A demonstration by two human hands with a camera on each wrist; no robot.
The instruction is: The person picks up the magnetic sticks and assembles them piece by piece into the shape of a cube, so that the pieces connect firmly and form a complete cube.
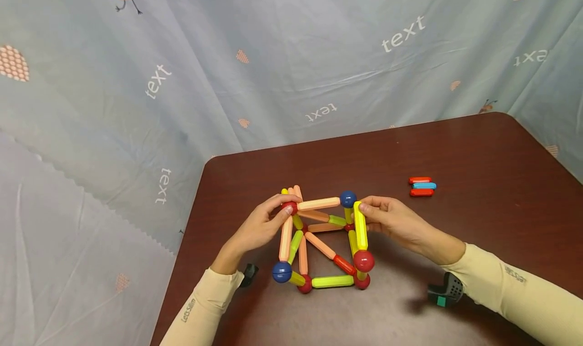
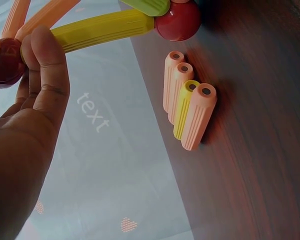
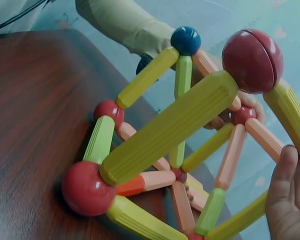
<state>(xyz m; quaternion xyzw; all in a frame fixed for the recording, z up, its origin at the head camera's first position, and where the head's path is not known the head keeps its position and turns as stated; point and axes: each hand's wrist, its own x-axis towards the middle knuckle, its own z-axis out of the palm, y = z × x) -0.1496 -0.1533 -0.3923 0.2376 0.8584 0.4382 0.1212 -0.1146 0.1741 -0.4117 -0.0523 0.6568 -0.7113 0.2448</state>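
Observation:
A box-shaped frame of magnetic rods and balls stands on the table. My left hand (image 1: 259, 227) grips the red ball (image 1: 289, 207) at its upper back left corner, where a peach rod (image 1: 319, 203) runs to a blue ball (image 1: 348, 199). With thumb and fingers, my right hand (image 1: 393, 223) pinches the far end of a yellow rod (image 1: 360, 227). That rod's near end meets a red ball (image 1: 363, 261) at the upper front right corner; its held end is beside the blue ball, and I cannot tell whether they touch. Another blue ball (image 1: 282, 272) tops the front left corner.
Two red rods and a blue rod (image 1: 424, 186) lie side by side on the brown table (image 1: 492, 184) at the right. Several peach rods (image 2: 199, 117) and a yellow rod (image 2: 184, 112) lie behind the frame. A patterned curtain (image 1: 319, 57) hangs beyond the table.

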